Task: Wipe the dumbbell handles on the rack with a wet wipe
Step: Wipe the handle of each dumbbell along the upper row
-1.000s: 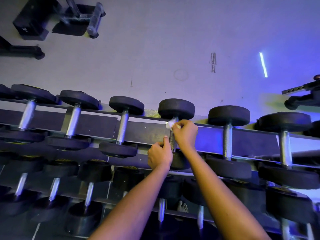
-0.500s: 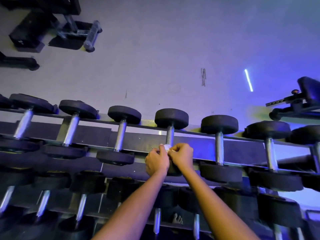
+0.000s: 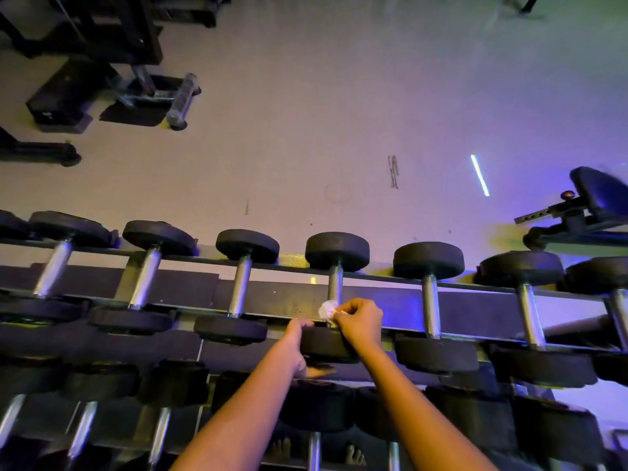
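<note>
Dumbbell [image 3: 337, 251], knurled silver handle [image 3: 335, 282] pointing away across rack [image 3: 390, 302], right hand [image 3: 360, 322] pinching white wipe [image 3: 327, 309], left hand [image 3: 299, 345] gripping its near head [image 3: 328, 346].

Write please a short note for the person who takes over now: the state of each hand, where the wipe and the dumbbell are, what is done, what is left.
Left hand: grips the near head of the black round-headed dumbbell in the middle of the top row of the dark metal rack.
Right hand: pinches the crumpled white wet wipe against the near end of that dumbbell's knurled silver handle.
Done: this view does not show which handles are already wiped.
Left: probably finish this handle, then check the others.
</note>
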